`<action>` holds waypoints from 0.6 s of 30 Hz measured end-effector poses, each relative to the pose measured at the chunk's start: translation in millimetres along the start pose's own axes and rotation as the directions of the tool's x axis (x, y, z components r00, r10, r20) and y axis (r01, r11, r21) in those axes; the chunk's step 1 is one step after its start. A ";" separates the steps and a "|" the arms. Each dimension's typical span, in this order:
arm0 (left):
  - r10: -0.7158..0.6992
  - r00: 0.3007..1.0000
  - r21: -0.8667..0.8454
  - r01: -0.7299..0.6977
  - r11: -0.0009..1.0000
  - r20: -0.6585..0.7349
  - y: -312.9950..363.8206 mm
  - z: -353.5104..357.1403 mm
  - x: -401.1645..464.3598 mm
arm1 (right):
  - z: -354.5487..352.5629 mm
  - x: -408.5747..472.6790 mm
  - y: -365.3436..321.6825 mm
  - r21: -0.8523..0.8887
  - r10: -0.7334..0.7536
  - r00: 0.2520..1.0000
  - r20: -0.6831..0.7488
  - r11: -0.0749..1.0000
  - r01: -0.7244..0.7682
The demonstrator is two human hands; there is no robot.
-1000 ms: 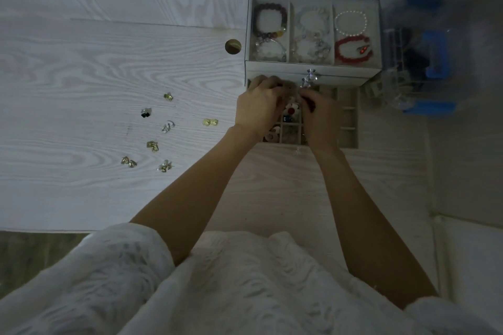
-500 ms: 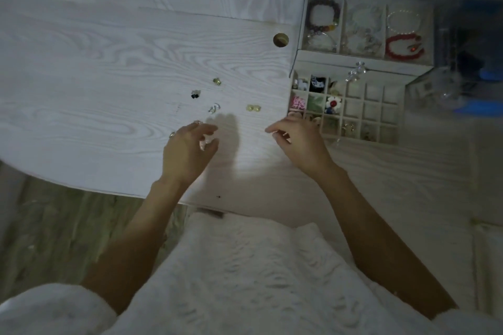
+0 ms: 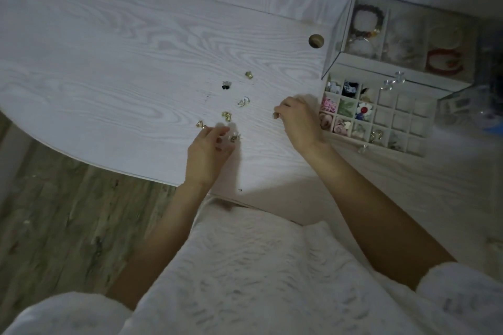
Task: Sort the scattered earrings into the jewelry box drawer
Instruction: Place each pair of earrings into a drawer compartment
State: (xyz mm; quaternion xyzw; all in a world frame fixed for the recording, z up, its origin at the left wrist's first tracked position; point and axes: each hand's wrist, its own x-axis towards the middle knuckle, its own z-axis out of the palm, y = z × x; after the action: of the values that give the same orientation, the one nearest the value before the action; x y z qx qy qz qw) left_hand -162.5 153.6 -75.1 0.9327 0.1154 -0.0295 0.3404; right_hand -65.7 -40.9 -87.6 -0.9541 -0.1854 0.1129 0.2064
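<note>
Several small earrings lie scattered on the white wood-grain desk: a gold one (image 3: pixel 248 75), a black-and-silver one (image 3: pixel 226 85), a silver one (image 3: pixel 243 102) and two gold ones (image 3: pixel 226 115), (image 3: pixel 200 124). My left hand (image 3: pixel 208 152) hovers low with its fingers apart, the tips touching a gold-and-silver earring (image 3: pixel 234 138). My right hand (image 3: pixel 299 124) pinches a gold earring (image 3: pixel 275 115) between thumb and forefinger, just left of the open drawer (image 3: pixel 396 117). The drawer's left compartments hold earrings; its right ones look bare.
The glass-topped jewelry box (image 3: pixel 337 35) stands at the back right with bracelets under its lid. A round cable hole (image 3: pixel 316 41) sits left of it. The desk's curved front edge (image 3: pixel 109 168) runs close below my left hand, with wooden floor beyond.
Both hands left the drawer and moved left onto the desk. My right hand reached the gold earring and closed on it; my left hand came down among the nearest earrings. The view swung left.
</note>
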 end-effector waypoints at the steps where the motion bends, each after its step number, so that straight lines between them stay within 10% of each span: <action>1: 0.025 1.000 0.018 -0.025 1.000 0.003 1.2 2.6 2.4 | -0.7 -1.4 -1.3 -0.028 0.007 1.000 -0.005 1.000 -0.007; 18: 0.135 0.987 0.081 -0.143 0.986 0.088 5.7 9.0 19.9 | -4.1 -9.8 -16.8 0.072 -0.051 0.998 -0.035 0.996 0.054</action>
State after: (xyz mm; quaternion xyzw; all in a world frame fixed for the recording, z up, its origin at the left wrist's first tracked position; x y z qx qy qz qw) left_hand -141.6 147.5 -81.1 0.9504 0.0345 -0.0489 0.3054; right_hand -78.5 -32.0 -75.2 -0.9424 -0.2027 0.0985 0.2471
